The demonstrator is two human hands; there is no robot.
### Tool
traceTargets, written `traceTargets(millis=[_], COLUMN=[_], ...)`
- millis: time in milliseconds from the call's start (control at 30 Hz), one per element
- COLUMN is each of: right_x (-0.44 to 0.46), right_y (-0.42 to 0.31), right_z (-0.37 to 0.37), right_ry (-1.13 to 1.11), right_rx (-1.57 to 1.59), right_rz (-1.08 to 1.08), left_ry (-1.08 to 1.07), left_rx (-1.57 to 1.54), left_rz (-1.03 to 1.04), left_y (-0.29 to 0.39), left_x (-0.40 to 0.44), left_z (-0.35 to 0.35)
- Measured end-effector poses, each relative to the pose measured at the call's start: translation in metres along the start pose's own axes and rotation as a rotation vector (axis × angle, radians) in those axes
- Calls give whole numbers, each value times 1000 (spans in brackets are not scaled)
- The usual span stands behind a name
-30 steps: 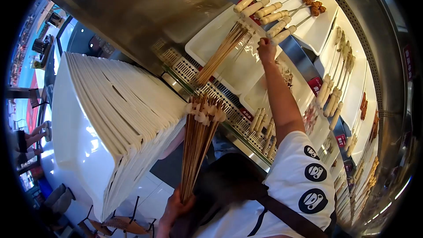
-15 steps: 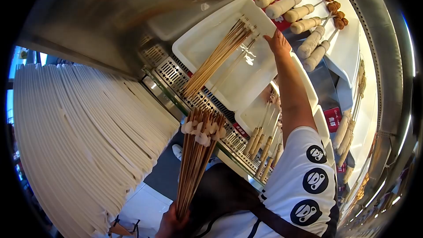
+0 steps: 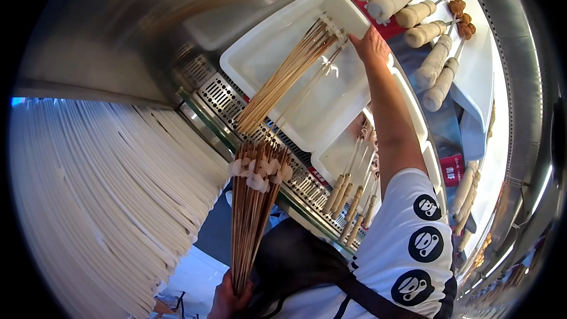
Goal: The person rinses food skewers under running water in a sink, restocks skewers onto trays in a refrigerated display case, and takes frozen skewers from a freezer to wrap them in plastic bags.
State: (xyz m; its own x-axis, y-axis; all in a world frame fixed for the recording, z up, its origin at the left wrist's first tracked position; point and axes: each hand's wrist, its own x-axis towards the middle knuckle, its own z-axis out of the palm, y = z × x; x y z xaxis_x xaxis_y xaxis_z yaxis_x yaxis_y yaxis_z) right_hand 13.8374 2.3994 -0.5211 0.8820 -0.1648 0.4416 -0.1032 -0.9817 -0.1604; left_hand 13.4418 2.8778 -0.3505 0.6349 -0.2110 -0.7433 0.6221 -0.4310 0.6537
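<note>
My left hand [image 3: 231, 296], at the bottom, is closed around a bundle of thin wooden skewers [image 3: 248, 230]. Pale, translucent pieces [image 3: 258, 174] sit near the bundle's upper end. My right arm stretches up to the far right corner of a white tray [image 3: 260, 62]. There my right hand [image 3: 373, 47] is over the rim, thumb on the inner side and the other fingers mostly hidden. More skewers [image 3: 289, 77] with small whitish pieces at their far ends lie in this tray, their bare ends over its near rim. The thumb is close to those pieces.
Left of me rises a tall stack of white, thin-edged sheets [image 3: 112, 183]. A perforated metal grate [image 3: 221, 94] runs below the tray. A neighbouring tray [image 3: 322, 156] carries wooden-handled skewers [image 3: 354, 210]. Thick-handled skewers [image 3: 393, 3] with brown pieces line the upper right, near red labels [image 3: 452, 165].
The view has shifted, so the tray and stack appear slightly farther left. My right hand shows slightly higher at the tray corner; my left still grips the bundle.
</note>
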Motion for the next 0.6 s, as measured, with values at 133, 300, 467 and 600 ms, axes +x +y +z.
traceTargets(millis=[133,300,467,600], right_x=[19,29,27,23], right_y=[-52,-47,-10,-7], right_z=[-29,-13,-6,-16], right_ry=[-290,-263,-296,-375], right_rx=[-257,-314,-258,-262], right_rz=[152,138,282,336], left_ry=[0,25,33,20], left_rx=[-17,4,3,-40], left_rz=[-55,-14,-13,-43], left_y=[-1,4,11,10], left_x=[1,2,-2,-2], left_z=[1,1,-1,-2])
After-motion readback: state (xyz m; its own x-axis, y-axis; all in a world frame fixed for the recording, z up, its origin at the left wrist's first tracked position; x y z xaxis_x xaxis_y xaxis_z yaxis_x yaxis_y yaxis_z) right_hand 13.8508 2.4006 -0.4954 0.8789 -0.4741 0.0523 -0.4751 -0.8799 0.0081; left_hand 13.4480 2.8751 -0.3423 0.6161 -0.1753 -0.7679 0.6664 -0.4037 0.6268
